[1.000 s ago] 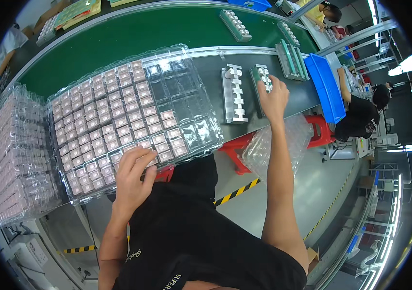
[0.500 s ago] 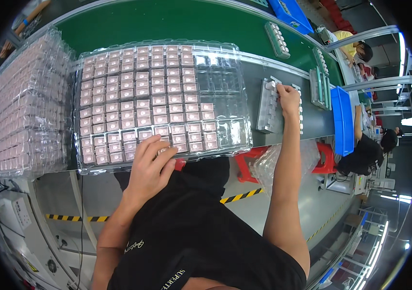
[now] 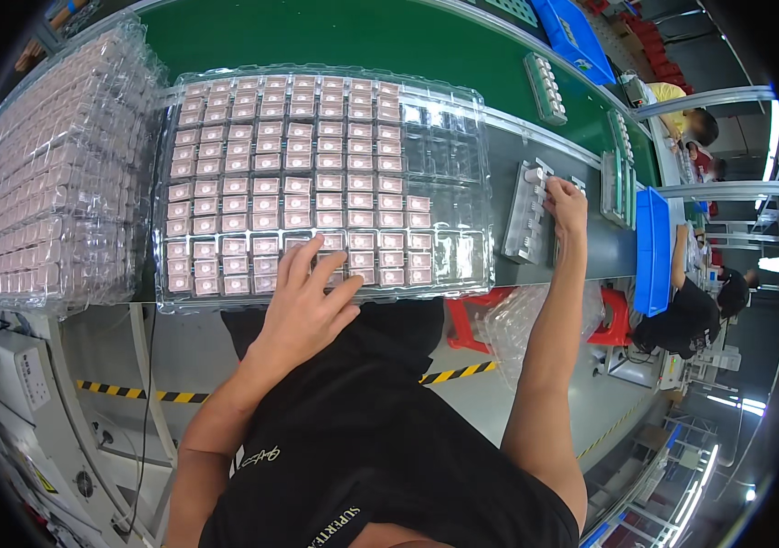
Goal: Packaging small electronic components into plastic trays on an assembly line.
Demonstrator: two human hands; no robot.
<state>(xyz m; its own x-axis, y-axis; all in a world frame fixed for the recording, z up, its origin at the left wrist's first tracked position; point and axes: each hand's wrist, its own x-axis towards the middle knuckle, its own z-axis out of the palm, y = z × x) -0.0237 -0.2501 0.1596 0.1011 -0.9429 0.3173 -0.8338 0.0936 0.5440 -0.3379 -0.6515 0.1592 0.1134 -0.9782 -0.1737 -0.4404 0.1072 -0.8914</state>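
A clear plastic tray lies in front of me, with rows of small pale pink blocks in its pockets. Over its near edge is my left hand, fingers spread and fingertips on the blocks there. To the right, my right hand is pinched at the far end of a narrow grey fixture. What its fingertips hold, if anything, is hidden. A small whitish block sits on the fixture beside those fingers.
A tall stack of filled clear trays stands at the left. Behind runs a green conveyor belt carrying a loaded fixture. Blue bins stand at the right. A red stool with clear plastic trays is below the table edge.
The whole view has shifted slightly. My left fingers have spread further apart over the near rows. My right hand stays pinched at the grey fixture.
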